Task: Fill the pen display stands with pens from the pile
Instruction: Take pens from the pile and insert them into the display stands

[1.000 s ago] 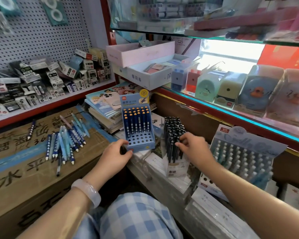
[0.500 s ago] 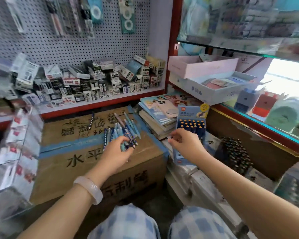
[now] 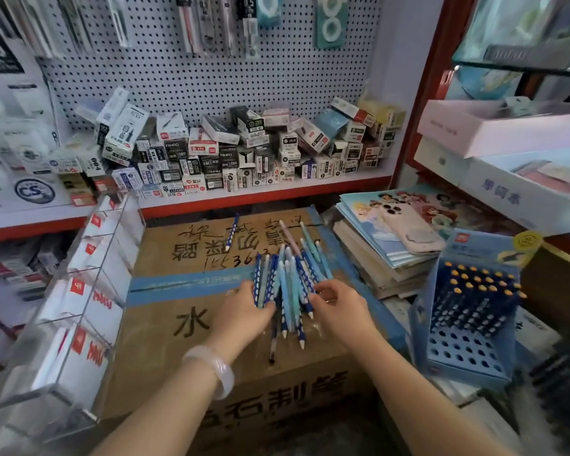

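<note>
Hands are both on the pile [image 3: 288, 284] of blue pens, one at each side. The left hand [image 3: 244, 315] lies at the left edge of the pile; its fingers reach over the nearest pens and seem to close on them, but I cannot tell for sure whether it grips. The right hand [image 3: 338, 307] is at the right edge, the fingers curled, the tips touching the pens; if it really holds one I cannot tell. On the left wrist sits a pale bangle [image 3: 213, 370].

The pile rests on a carton [image 3: 185, 324] with blue tape and black characters. One pen [image 3: 231, 232] lies apart, nearer the far edge of the carton.

To the right of the carton is a stack of books [image 3: 375, 258], and a phone [image 3: 408, 228] lies on top of it. Just beside the books, more to the right, stands a blue stand [image 3: 468, 343]; its back rows are filled with dark pens that have orange tips, and the front holes are free. Left of the carton there is a clear rack [image 3: 79, 307]. Behind, a shelf [image 3: 260, 192] carries many small boxes under a pegboard [image 3: 211, 77].
</note>
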